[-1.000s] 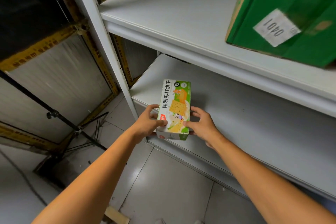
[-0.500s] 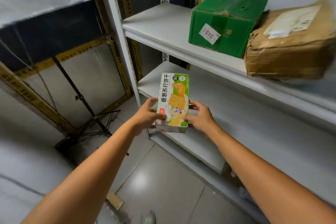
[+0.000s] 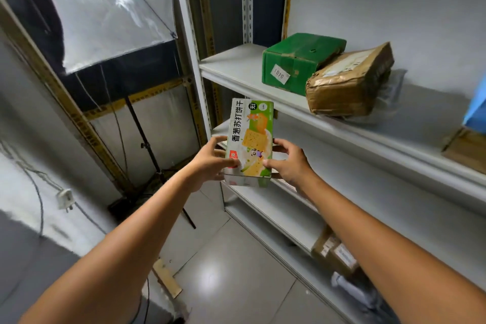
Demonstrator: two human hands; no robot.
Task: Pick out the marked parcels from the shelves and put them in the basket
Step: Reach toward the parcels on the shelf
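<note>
**Cracker box held in both hands, clear of the shelves, with no basket in sight**

We hold the cracker box (image 3: 249, 139) in the air between both hands, in front of the shelving and just below the front edge of the upper shelf (image 3: 236, 71). The left hand (image 3: 210, 163) pinches its left edge, thumb on the printed face. The right hand (image 3: 289, 163) mirrors this on the right edge, fingers curled behind the box. Both grips sit on the lower half, so the far half is unsupported.

From here, we see these risks:

- **Tipping:** with both holds low on the box, a quick swing could let the far end pivot or slide out of the pinch.
- **Knocking:** the far end is near the upper shelf's lip and the shelf upright (image 3: 194, 66), so lifting or turning without backing away first could clip either.
- **Wrong pick:** we see no marker on the printed face, while the green carton (image 3: 297, 60) beside the brown parcel (image 3: 347, 87) carries a white label. We cannot tell whether this box is marked.
- **Blind drop:** the basket is not in view, so we would have to find it before letting go.

The box's long axis runs up and away from us, leaning slightly right. The printed face is turned toward us, its lettering runs along the length, and the short near end is lowest.
</note>
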